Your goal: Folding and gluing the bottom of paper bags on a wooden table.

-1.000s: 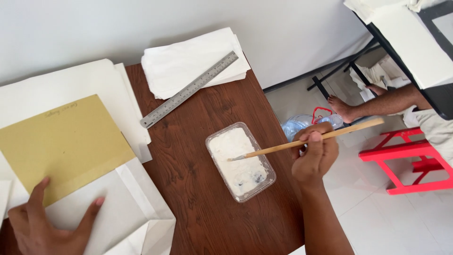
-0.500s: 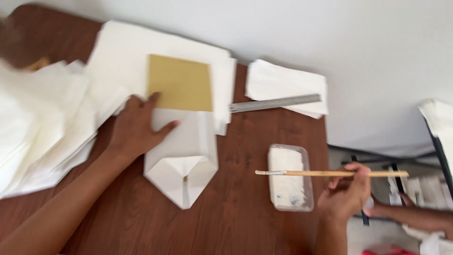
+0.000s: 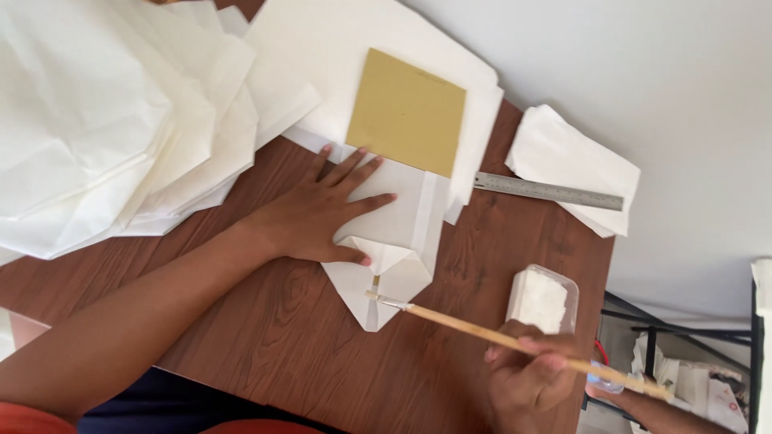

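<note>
Now white folded paper bag [image 3: 392, 241], pointed flap, brush [image 3: 498, 337] tip touching

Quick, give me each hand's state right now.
Left hand: open, flat on the folded white paper bag.
Right hand: closed on the wooden brush.

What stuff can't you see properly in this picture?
- Paper under the left hand: the palm covers part of the folded white paper in the head view.
- Brush handle: the right hand wraps its middle.
- Right hand: its lower part is cut off by the bottom edge.
- Tub of white paste: its near end sits behind the right hand.
- Ruler marks: too small to read.
</note>
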